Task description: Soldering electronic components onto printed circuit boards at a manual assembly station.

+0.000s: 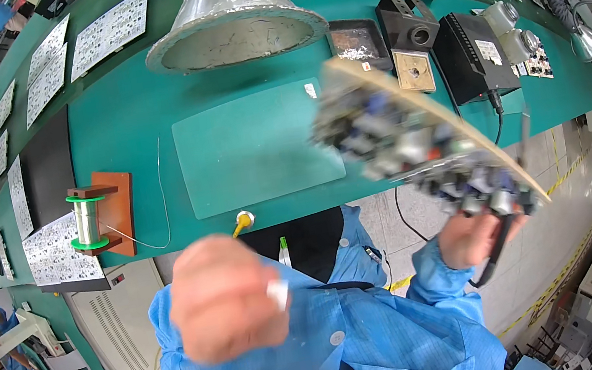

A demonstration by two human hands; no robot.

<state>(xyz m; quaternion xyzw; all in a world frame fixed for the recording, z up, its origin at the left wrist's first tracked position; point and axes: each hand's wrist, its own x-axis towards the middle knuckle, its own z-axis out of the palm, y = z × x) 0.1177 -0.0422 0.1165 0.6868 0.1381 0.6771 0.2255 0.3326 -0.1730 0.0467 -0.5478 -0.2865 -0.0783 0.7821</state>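
Note:
My right hand (pixel 467 237) grips the lower end of a circuit board (pixel 428 141), tilted up above the bench edge. Crowded components cover its side toward me, blurred by motion. A black cable or handle (pixel 498 250) passes beside this hand; whether the fingers hold it too is unclear. Raised in front of my chest, my left hand (pixel 225 301) is closed and blurred. A small white piece (pixel 278 294) shows at its fingers, either held or wrapped round one. Behind the board lies a pale translucent mat (pixel 252 149) on the green bench.
A solder wire spool (pixel 87 222) stands on a brown holder at the left. Overhead hangs a metal fume hood (pixel 236 24). At the back right are a dark tray (pixel 359 43), a black iron stand (pixel 407 22), a black power box (pixel 475 56) and jars (pixel 512 31).

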